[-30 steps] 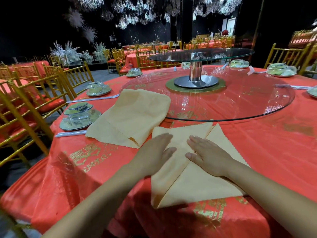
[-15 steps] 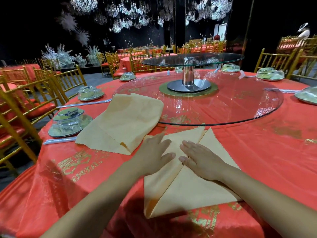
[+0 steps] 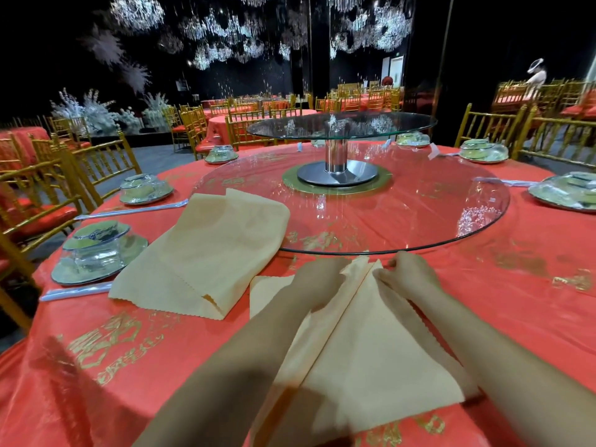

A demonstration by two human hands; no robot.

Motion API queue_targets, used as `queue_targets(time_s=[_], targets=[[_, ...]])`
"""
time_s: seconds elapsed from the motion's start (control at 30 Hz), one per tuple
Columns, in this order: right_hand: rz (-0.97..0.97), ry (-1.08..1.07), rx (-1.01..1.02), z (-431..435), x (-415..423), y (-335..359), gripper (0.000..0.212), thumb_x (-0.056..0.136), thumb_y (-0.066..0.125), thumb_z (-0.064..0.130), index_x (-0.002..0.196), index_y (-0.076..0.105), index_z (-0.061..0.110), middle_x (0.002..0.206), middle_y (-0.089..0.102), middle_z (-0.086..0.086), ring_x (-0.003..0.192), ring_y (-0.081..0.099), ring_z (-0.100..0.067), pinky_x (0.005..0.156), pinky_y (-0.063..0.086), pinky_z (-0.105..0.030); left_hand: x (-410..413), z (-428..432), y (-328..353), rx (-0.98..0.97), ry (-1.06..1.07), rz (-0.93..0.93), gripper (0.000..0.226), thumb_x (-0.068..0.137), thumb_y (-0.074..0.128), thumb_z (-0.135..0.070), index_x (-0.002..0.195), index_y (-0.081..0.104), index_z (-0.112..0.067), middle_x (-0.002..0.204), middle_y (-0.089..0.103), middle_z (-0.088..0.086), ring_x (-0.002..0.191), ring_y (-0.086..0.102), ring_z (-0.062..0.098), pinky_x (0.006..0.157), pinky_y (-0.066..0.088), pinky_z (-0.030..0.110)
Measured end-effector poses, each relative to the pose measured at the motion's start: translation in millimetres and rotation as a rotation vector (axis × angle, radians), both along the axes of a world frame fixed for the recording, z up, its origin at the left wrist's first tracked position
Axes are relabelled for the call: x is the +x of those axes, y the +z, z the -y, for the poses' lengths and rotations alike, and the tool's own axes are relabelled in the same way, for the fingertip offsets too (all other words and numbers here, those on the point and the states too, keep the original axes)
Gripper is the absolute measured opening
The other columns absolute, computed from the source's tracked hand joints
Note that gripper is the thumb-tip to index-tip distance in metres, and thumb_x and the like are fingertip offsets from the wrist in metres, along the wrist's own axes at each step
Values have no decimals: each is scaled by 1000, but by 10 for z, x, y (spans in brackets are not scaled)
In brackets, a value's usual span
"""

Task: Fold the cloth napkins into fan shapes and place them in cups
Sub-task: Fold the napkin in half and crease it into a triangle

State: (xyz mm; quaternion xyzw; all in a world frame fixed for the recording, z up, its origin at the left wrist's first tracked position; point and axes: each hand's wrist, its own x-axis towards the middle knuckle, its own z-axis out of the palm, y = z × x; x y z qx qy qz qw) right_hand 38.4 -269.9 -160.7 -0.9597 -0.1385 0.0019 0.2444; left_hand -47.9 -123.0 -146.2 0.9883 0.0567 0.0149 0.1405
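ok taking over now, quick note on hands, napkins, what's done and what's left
Left hand rests on the left flap of the napkin near its tip; grip blurred.
Right hand pinches the right flap's tip.
Napkin lies before you, folded to a triangle; second napkin lies to its left, far end on the glass turntable.
Done: first folds only.
Left: fan pleats, then cups.

A dark hall with black walls. Far beyond the fingers (image 3: 398, 266), crystal chandeliers (image 3: 213, 53) glitter overhead. Gold chairs (image 3: 96, 162) with red cushions stand left of the fingers, on a grey floor (image 3: 161, 156). White floral displays (image 3: 87, 111) stand far left, red-clothed round tables (image 3: 258, 117) farther back, and a lit doorway (image 3: 395, 71) beyond right.
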Motion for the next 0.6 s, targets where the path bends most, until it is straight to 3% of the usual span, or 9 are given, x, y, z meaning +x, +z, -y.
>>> queue_targets(time_s=[0.13, 0.33, 0.47, 0.6], targets=[[-99, -13, -16, -75, 83, 39, 36, 77, 63, 27, 54, 39, 13, 53, 38, -4, 62, 44, -26, 43, 23, -27, 121, 49, -137, -22, -65, -3, 31, 84, 36, -15, 99, 64, -20, 99, 66, 9, 91, 60, 32, 62, 41, 33], [-229, -40, 82, -101, 128, 91, 33, 75, 65, 21, 54, 41, 11, 51, 37, -5, 49, 36, -21, 47, 25, -26, 173, 21, -163, 33, -96, 17, 43, 94, 36, -16, 131, 48, -35, 119, 57, 11, 107, 55, 32, 78, 47, 36], [-139, -87, -1, -162, 68, 67, 30, 78, 60, 25, 57, 41, 15, 58, 42, -3, 63, 44, -26, 45, 26, -25, 156, 67, -202, 121, -95, 46, 44, 97, 32, -16, 135, 43, -36, 109, 54, 13, 100, 53, 33, 69, 34, 32], [-148, -84, 0, -182, 45, 89, 34, 82, 61, 27, 60, 40, 12, 60, 44, -3, 67, 48, -26, 46, 26, -27, 124, 95, -220, 165, -74, 66, 45, 100, 27, -19, 141, 35, -34, 116, 49, 14, 106, 50, 34, 71, 31, 33]])
